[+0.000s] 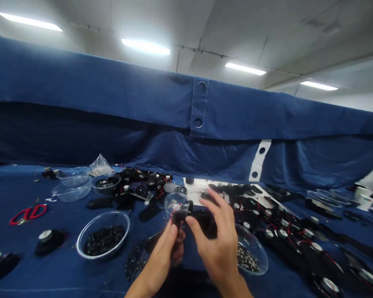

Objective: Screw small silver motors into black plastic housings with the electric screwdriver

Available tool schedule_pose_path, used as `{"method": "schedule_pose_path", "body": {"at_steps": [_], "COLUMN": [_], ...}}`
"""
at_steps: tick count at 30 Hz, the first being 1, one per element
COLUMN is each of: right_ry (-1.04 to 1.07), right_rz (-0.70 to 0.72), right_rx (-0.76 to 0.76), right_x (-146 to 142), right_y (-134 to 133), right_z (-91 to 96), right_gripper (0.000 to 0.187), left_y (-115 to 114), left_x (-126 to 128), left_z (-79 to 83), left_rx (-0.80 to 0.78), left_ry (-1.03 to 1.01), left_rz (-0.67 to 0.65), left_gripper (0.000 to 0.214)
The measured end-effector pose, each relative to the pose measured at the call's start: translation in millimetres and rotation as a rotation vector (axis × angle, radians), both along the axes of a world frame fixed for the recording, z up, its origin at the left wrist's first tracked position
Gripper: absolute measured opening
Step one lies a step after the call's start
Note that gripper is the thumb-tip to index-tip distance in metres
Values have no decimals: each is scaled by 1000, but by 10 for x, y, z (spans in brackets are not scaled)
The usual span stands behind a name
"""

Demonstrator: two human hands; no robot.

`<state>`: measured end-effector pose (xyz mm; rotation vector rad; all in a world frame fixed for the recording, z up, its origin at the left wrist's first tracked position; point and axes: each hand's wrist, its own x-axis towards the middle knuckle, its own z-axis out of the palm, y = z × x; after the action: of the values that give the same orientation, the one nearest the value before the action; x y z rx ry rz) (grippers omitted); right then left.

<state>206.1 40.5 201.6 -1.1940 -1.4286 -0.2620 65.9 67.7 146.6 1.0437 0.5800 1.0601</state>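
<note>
Two hands work low over the table. The left hand (169, 252) closes narrowly around a small black part (182, 212) trailing red wire, and the part sits against a clear plastic dome (173, 203). The right hand (217, 244) curves in beside it, thumb at the part, though whether it grips cannot be told.

Two clear bowls lie nearest: one of black screws (103, 236) to the left, one of small metal pieces (251, 253) just past the right hand. Beyond sit red-handled scissors (27, 214), many black round units (329, 285) with white centres and red wires, too many to count, a pair of stacked clear bowls (71, 185), a bowl of black parts (106, 184), a plastic bag (100, 165) and a white board (199, 186).

All rest on a blue cloth table cover (15, 194). Behind hangs a blue curtain (81, 91), and four ceiling lights (146, 46) shine overhead.
</note>
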Motion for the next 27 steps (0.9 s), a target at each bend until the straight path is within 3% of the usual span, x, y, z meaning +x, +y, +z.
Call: {"method": "schedule_pose_path", "body": {"at_steps": [2, 6, 10, 16, 19, 22, 25, 27], "right_ry": [-85, -250, -366, -394, -281, -151, -166, -146], "right_rz": [-39, 7, -41, -34, 70, 67, -243, -436], "right_rx": [121, 59, -17, -32, -45, -55, -142, -209], "right_x": [-91, -230, -284, -357, -359, -98, 581, 1196], "right_y": [-92, -201, -146, -64, -106, -201, -344, -491], "right_z": [-241, -542, -528, -410, -385, -434, -570, -673], "right_gripper": [40, 58, 53, 52, 50, 43, 26, 28], "left_y": [7, 18, 46, 81, 72, 43, 52, 80], "left_x": [16, -2, -18, -25, -19, -39, -113, -169], "left_z": [3, 6, -69, -126, -53, 88, 213, 234], "left_rx": [-3, -40, 5, 65, 0, -122, -235, -323], "left_ry": [-8, 16, 151, 177, 91, -81, -235, -268], "left_rz": [28, 117, 191, 244, 184, -38, -131, -139], "left_gripper": [57, 78, 95, 90, 82, 69, 48, 38]}}
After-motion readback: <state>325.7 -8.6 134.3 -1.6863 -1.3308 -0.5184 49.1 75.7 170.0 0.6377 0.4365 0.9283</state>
